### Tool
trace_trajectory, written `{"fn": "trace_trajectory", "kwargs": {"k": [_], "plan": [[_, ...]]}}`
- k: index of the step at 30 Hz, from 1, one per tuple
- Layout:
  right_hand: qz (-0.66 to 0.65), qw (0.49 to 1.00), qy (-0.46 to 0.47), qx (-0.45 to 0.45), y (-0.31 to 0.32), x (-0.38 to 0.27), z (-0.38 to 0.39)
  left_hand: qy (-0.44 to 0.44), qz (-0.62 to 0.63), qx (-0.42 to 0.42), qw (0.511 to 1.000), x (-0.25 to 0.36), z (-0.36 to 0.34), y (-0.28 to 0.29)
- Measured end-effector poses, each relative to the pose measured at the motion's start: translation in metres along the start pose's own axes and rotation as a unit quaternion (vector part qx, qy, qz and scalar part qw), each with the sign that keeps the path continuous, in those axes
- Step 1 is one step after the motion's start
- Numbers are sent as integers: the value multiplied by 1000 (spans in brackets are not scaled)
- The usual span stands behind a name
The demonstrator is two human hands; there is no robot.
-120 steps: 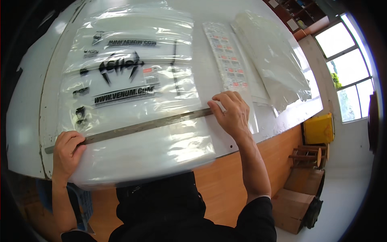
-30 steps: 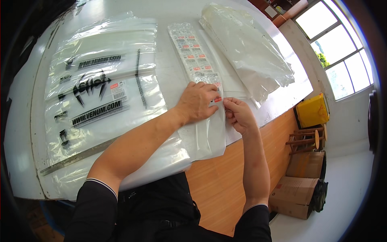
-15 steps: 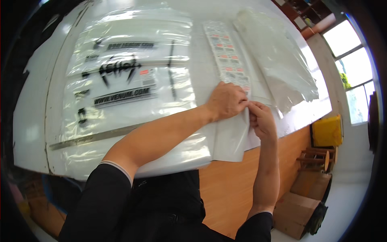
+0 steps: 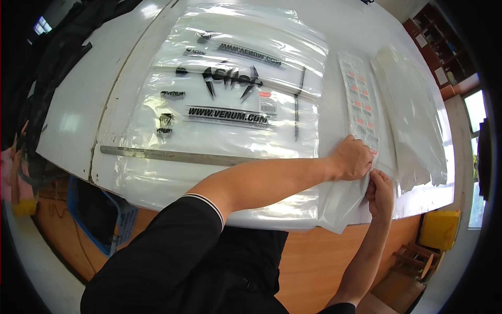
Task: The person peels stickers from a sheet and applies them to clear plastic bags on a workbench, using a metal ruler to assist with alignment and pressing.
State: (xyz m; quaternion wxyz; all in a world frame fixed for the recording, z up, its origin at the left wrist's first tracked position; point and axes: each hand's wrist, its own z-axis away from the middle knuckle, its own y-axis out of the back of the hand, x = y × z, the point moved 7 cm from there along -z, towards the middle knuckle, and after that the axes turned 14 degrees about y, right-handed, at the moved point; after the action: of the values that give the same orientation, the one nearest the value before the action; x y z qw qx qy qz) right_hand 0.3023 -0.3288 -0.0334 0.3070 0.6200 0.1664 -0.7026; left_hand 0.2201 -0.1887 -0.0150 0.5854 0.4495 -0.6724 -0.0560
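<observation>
My left hand (image 4: 351, 159) reaches across to the strip of red-and-white labels (image 4: 355, 97) on thin film, its fingers curled onto the strip's near end. My right hand (image 4: 380, 191) is just below and right of it, thumb and finger pinched at the same end; the exact bit held is small. A stack of clear printed plastic bags (image 4: 235, 89) lies left of the strip, with a flat metal bar (image 4: 136, 152) across its near part. Loose translucent film (image 4: 413, 115) lies to the right of the labels.
A white table (image 4: 73, 131) holds everything, with dark material (image 4: 63, 47) along its left side. Below are a blue basket (image 4: 97, 212), a yellow bin (image 4: 439, 230), wooden stools (image 4: 413, 259) and cardboard boxes. Part of another person (image 4: 13, 172) shows at far left; shelves (image 4: 436, 47) stand back right.
Four seconds ago both hands were on the metal bar; they have moved right to the label strip and stay together there. Over the last second the view has swung, bringing more left side in.
</observation>
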Motion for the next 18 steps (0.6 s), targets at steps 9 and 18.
{"fn": "trace_trajectory", "kwargs": {"k": [9, 18], "plan": [[179, 981, 42, 57, 27, -15, 8, 19, 77, 6, 997, 4, -13, 7], [390, 911, 92, 100, 29, -15, -3, 183, 184, -241, 935, -18, -29, 18]]}}
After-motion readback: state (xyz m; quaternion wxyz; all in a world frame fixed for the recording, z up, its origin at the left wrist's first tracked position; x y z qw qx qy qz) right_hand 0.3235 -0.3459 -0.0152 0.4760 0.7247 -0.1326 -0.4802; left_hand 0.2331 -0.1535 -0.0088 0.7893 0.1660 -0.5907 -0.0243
